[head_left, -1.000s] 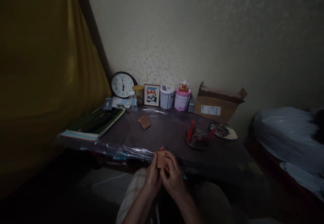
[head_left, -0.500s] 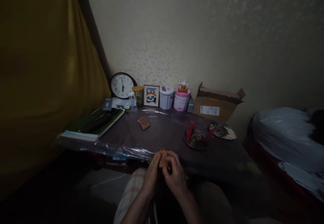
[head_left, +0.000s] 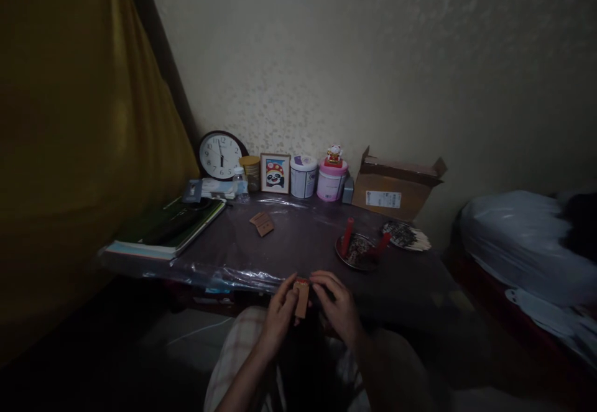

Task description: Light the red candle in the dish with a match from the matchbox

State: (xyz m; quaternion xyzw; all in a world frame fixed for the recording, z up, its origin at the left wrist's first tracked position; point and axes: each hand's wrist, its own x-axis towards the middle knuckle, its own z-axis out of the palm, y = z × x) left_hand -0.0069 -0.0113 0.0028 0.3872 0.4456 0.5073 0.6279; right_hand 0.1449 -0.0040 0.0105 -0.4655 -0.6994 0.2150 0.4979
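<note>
A small brown cardboard matchbox is upright in my left hand, thumb across its front and fingers behind. Red-tipped matches show in a row at its upper end. My right hand is just right of the box, its thumb and forefinger drawn close together near the upper right corner. Whether something small is pinched there is too dark to make out. Further back on the table lies a folded piece of brown cardboard. Right of it, red candles stand in a dark, speckled dish.
The dark table has a plastic cover. A plate of pale sticks lies right of the candles. Along the wall stand a clock, a panda picture, tubs and a cardboard box. Books lie left.
My right hand has come off the front of the matchbox and shifted right. The box now shows more of its front in my left hand. The view has turned slightly.
</note>
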